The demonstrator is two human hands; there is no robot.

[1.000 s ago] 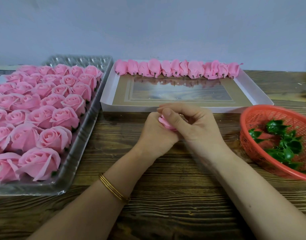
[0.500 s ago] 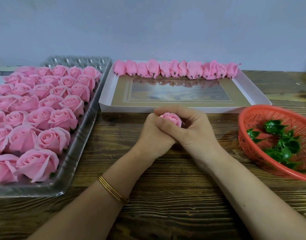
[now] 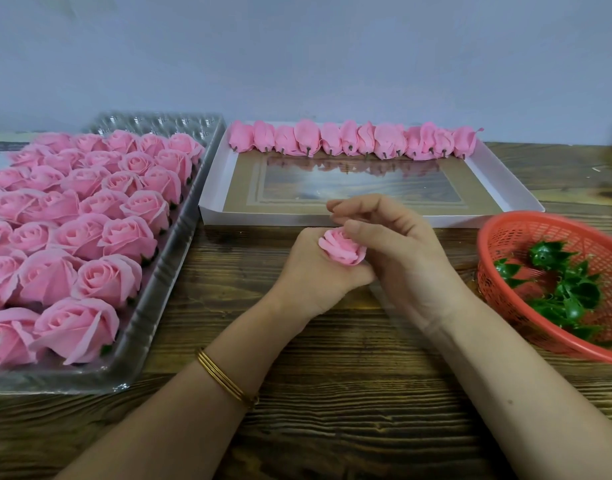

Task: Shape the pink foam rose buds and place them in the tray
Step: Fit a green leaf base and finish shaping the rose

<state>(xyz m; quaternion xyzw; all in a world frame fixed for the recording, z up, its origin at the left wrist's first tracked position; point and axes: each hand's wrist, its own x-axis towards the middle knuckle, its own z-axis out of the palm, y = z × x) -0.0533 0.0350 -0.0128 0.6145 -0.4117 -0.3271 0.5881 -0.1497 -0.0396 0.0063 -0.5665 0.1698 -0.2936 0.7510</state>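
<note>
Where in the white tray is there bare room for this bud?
The white tray is bare from the row of shaped buds along its far wall to its near wall. The table between the forearms is free. Crowded: the clear tray of roses, the red basket.

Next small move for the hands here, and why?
Probably fold the outer petals inward with the right hand: the rose bud in the grip of the left hand looks looser than the closed buds rowed along the far edge of the white tray.
</note>
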